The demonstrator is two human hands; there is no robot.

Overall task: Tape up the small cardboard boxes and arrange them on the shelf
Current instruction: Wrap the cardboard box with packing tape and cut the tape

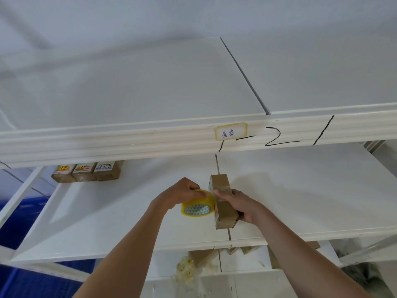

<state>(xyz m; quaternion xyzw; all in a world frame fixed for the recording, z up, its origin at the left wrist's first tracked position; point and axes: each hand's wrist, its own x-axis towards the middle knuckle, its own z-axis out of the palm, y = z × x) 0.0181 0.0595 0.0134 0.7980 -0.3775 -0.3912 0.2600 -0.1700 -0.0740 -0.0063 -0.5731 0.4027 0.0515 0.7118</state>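
Note:
A small brown cardboard box [223, 190] lies on the white middle shelf [300, 201], long side running away from me. My right hand [238, 204] grips it from the right, thumb lying across its top. My left hand [182, 193] holds a yellowish roll of clear tape [198, 206] close against the box's left side, and a strip of tape runs from the roll onto the box. Three small boxes with printed labels [86, 172] stand in a row at the back left of the same shelf.
An upper white shelf [150, 82] with a handwritten label [231, 131] on its front edge overhangs the work spot. Below, a lower shelf holds more cardboard boxes [204, 255] and a crumpled wad of used tape [185, 267]. Blue floor shows at left.

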